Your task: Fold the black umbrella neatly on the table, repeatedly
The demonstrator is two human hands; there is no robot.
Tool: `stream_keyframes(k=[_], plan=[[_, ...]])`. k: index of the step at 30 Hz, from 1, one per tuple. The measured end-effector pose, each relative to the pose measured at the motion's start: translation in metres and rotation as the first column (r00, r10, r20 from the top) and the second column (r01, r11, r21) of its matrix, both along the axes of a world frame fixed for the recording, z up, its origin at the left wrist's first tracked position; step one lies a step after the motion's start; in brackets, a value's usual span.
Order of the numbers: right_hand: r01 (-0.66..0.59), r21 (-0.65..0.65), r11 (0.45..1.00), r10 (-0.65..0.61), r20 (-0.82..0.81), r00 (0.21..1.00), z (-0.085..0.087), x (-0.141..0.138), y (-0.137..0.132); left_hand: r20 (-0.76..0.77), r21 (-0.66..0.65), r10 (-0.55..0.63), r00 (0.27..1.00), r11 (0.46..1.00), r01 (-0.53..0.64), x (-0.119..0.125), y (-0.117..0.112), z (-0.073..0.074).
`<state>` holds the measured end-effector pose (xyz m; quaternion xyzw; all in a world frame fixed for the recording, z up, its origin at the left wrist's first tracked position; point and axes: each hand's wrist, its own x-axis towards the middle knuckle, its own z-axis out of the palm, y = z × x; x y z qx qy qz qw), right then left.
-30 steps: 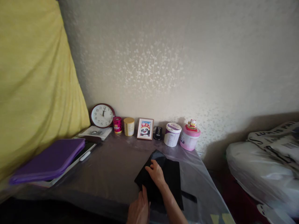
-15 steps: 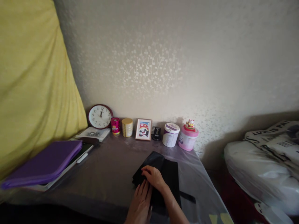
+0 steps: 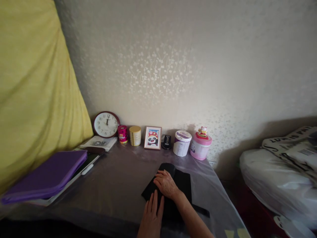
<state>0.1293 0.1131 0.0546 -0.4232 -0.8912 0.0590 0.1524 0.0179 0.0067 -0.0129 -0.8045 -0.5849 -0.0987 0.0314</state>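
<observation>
A folded black cloth item (image 3: 183, 185) lies on the table near its front right part, with a dark strap (image 3: 201, 211) sticking out at its right side. I cannot tell what kind of item it is. My left hand (image 3: 152, 213) lies flat at its lower left edge, fingers stretched out and apart. Across the folded upper part rests my right hand (image 3: 166, 184), palm down, its fingers loosely extended over the cloth and holding nothing. The right forearm covers part of the cloth.
Along the wall stand a clock (image 3: 107, 124), a pink tin (image 3: 123, 135), a yellow-lidded can (image 3: 135, 136), a panda picture frame (image 3: 153, 137), a small black object (image 3: 166, 142), a white tub (image 3: 182, 143) and a pink tub (image 3: 200, 147). A purple folder (image 3: 47, 173) lies left; plastic-wrapped bundles (image 3: 274, 178) sit right.
My right hand has moved up and right over the cloth, its fingers flattening out. The left hand has spread its fingers and separated from the right. The cloth's upper fold has shifted slightly.
</observation>
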Motion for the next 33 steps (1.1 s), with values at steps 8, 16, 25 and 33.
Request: stream_keyframes(k=[8,16,25,33], plan=[[0.191,0.029,0.981,-0.192,0.077,0.978,0.002,0.008,0.041,0.047,-0.255,0.056,0.997,0.966,-0.042,0.0,-0.002,0.023],[0.398,0.032,0.917,-0.399,0.048,0.916,0.003,0.021,0.059,0.014,-0.313,0.122,0.992,0.943,-0.112,0.006,-0.001,0.03],[0.666,0.093,0.74,-0.661,-0.078,0.746,0.018,0.077,0.031,0.063,-0.317,0.084,0.994,0.947,-0.06,0.004,-0.008,0.04],[0.718,-0.255,0.647,-0.745,-0.413,0.525,-0.008,0.109,-0.054,0.186,-0.209,0.057,0.981,0.978,-0.017,0.0,-0.01,0.014]])
